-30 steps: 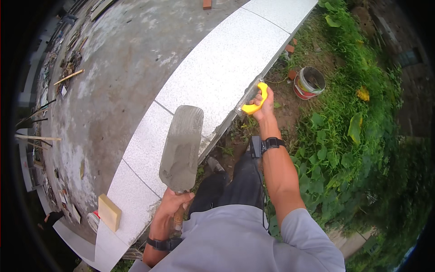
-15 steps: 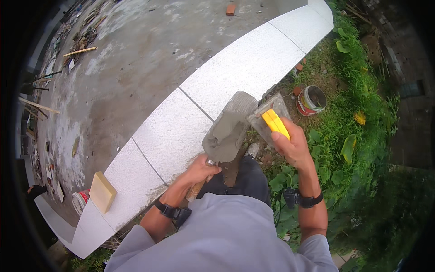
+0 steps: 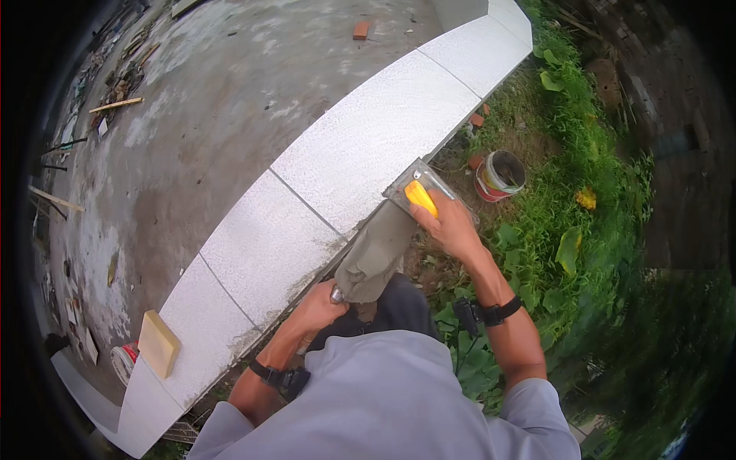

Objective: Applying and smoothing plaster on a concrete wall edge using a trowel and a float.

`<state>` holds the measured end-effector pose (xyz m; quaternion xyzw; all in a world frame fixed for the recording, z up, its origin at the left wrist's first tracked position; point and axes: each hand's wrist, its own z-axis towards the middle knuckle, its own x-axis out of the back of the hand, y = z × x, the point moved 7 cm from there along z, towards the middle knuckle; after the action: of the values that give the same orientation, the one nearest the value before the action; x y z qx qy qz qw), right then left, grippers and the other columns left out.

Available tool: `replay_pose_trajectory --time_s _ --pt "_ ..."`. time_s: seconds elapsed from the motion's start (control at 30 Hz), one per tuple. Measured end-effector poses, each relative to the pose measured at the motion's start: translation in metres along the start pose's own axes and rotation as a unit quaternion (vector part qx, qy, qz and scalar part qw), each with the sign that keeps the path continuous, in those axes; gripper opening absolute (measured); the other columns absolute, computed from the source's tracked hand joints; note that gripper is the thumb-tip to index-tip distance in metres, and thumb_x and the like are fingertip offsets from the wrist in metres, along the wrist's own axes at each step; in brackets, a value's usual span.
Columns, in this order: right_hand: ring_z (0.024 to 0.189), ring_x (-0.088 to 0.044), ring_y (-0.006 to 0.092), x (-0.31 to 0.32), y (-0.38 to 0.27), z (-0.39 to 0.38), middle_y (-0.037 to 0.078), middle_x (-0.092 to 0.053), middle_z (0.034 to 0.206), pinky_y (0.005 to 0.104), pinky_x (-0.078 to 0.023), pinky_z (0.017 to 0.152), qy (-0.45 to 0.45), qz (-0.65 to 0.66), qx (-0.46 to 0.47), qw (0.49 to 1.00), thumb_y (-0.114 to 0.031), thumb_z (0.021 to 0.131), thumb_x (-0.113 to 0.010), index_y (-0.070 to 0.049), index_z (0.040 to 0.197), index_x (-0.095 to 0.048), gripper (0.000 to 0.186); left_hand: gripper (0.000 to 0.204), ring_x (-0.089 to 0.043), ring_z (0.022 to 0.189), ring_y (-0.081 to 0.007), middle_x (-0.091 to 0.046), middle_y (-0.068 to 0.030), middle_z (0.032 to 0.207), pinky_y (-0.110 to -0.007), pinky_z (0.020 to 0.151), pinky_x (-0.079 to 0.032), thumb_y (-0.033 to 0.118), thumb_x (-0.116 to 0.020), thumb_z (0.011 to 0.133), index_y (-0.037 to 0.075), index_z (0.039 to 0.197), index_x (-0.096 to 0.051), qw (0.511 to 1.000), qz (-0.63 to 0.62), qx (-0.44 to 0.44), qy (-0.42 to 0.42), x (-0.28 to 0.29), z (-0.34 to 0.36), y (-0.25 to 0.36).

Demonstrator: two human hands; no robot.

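Note:
My left hand (image 3: 316,308) is closed around the handle of a trowel, whose long blade carries wet grey mortar (image 3: 373,257). The trowel is tilted below the near edge of the white slab-topped wall (image 3: 353,146). My right hand (image 3: 452,224) grips the yellow handle of a plastering float (image 3: 420,198). Its clear plate is at the wall's edge, just beyond the far end of the trowel; whether they touch I cannot tell. Grey mortar smears mark the slab edge nearby. The float's underside is hidden.
A yellow block (image 3: 159,343) rests on the wall top at left, with a red-and-white bucket (image 3: 124,362) behind it. Another bucket (image 3: 500,176) stands among green plants at right. Beyond the wall, a brick (image 3: 361,31) and scattered wood lie on the concrete.
My right hand has brought the float leftward against the wall's edge. My left hand has lowered and tilted the trowel off the slab top to beside the edge. The view has shifted slightly.

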<state>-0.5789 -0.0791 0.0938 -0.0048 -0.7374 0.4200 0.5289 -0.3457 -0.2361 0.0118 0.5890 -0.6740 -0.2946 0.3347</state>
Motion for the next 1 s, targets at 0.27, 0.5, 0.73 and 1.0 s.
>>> replay_pose_trajectory --time_s 0.27,0.5,0.73,1.0 --pt "0.046 -0.040 0.0093 -0.048 0.169 0.051 -0.005 -0.043 0.059 0.0302 -0.043 0.055 0.162 0.711 -0.197 0.655 -0.047 0.099 -0.048 -0.013 0.090 -0.051 0.035 0.021 -0.049 0.053 -0.0093 -0.057 -0.0003 0.074 -0.027 0.049 -0.040 0.007 -0.066 0.080 0.005 0.100 -0.059 0.991 -0.086 0.081 0.060 0.013 -0.020 -0.015" --pt "0.044 -0.035 0.0079 -0.100 0.201 0.089 -0.008 -0.037 0.057 0.0267 -0.042 0.056 0.147 0.849 -0.189 0.471 -0.047 0.098 -0.048 -0.015 0.088 -0.051 0.034 0.032 -0.051 0.051 -0.0102 -0.057 -0.0006 0.073 -0.027 0.048 -0.040 -0.001 -0.070 0.078 0.005 0.106 -0.055 0.953 -0.250 0.121 0.117 0.018 -0.033 -0.027" --pt "0.044 -0.035 0.0083 -0.114 0.205 0.108 -0.007 -0.038 0.057 0.0277 -0.041 0.056 0.140 0.839 -0.211 0.481 -0.049 0.097 -0.048 -0.016 0.088 -0.051 0.034 0.030 -0.052 0.051 -0.0105 -0.057 -0.0012 0.072 -0.026 0.047 -0.041 0.000 -0.070 0.079 0.005 0.104 -0.055 0.958 -0.245 0.101 0.108 0.013 -0.016 -0.013" --pt "0.045 -0.036 0.0120 -0.131 0.237 0.110 -0.004 -0.039 0.057 0.0333 -0.042 0.056 0.206 0.763 -0.305 0.532 -0.051 0.098 -0.046 -0.016 0.089 -0.049 0.036 0.023 -0.052 0.052 -0.0101 -0.055 0.0000 0.067 -0.027 0.048 -0.041 -0.002 -0.068 0.079 0.005 0.098 -0.058 0.963 -0.215 0.115 0.114 0.005 0.004 0.005"
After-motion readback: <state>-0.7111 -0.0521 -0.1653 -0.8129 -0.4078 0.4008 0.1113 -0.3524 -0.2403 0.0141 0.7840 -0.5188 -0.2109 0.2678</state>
